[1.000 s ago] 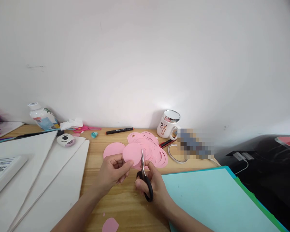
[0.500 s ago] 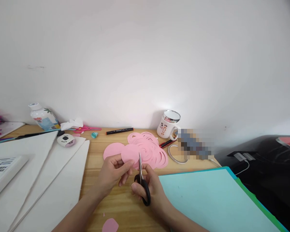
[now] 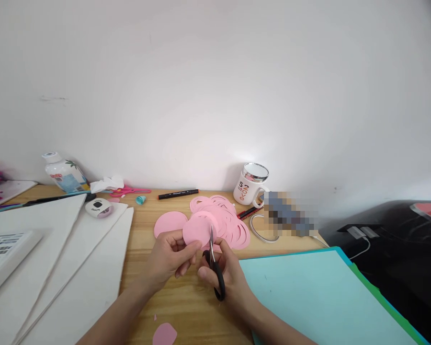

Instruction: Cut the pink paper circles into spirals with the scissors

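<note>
My left hand (image 3: 170, 261) pinches a pink paper disc (image 3: 197, 231) at its lower left edge and holds it up over the wooden desk (image 3: 187, 306). My right hand (image 3: 230, 280) grips black-handled scissors (image 3: 215, 268), whose blades point up and bite into the disc's right side. Behind the disc lies a pile of pink cut circles and spirals (image 3: 230, 225), and one flat pink circle (image 3: 168, 223) sits to its left. A small pink offcut (image 3: 164, 334) lies on the desk near my left forearm.
White sheets (image 3: 72, 268) and a white box (image 3: 3, 254) cover the left. Teal and green paper (image 3: 319, 302) lies at right. At the back stand a white mug (image 3: 249, 187), a black marker (image 3: 177, 194), pink scissors (image 3: 127, 191), a bottle (image 3: 62, 173) and a tape ring (image 3: 262, 230).
The scissors have shifted slightly along the disc's edge, and the disc has turned a little in my left hand. Both hands stay over the same spot.
</note>
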`<action>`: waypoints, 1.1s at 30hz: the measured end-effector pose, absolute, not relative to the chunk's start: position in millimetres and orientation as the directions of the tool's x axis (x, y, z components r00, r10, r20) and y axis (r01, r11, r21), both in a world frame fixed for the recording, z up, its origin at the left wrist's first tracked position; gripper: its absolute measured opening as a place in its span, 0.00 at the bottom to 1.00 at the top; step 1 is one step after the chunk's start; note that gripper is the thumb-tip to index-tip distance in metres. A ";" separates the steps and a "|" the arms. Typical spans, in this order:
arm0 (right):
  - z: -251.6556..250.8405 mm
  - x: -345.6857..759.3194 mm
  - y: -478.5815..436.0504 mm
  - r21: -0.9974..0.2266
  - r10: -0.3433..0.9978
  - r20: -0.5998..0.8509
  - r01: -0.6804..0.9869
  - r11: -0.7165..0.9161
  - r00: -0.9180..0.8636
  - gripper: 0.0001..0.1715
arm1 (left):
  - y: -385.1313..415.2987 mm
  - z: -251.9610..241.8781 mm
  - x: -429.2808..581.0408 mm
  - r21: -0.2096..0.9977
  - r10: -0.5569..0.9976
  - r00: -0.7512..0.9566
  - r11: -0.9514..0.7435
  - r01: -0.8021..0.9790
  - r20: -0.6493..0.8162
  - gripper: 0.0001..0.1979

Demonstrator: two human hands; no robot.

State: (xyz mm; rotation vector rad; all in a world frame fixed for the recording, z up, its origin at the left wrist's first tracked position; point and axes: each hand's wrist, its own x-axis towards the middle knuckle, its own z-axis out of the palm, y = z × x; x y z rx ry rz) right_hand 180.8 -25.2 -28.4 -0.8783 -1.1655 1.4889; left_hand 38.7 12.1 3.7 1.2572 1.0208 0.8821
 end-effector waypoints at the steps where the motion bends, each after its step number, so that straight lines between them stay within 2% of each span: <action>1: -27.6 181.0 -25.3 -0.963 0.973 0.036 -0.267 -0.026 -0.227 0.28 | 12.2 3.7 38.7 0.992 0.939 0.322 0.121 0.018 -0.121 0.16; 22: -32.3 182.4 -25.5 -0.990 0.982 -0.021 -0.132 -0.047 -0.186 0.27 | 14.7 -0.7 34.0 0.999 0.954 0.296 0.054 -0.004 -0.051 0.15; 33: -33.1 181.2 -26.9 -0.983 0.976 -0.020 -0.171 -0.058 -0.215 0.26 | 13.5 2.0 36.4 0.995 0.962 0.270 0.065 -0.076 -0.042 0.16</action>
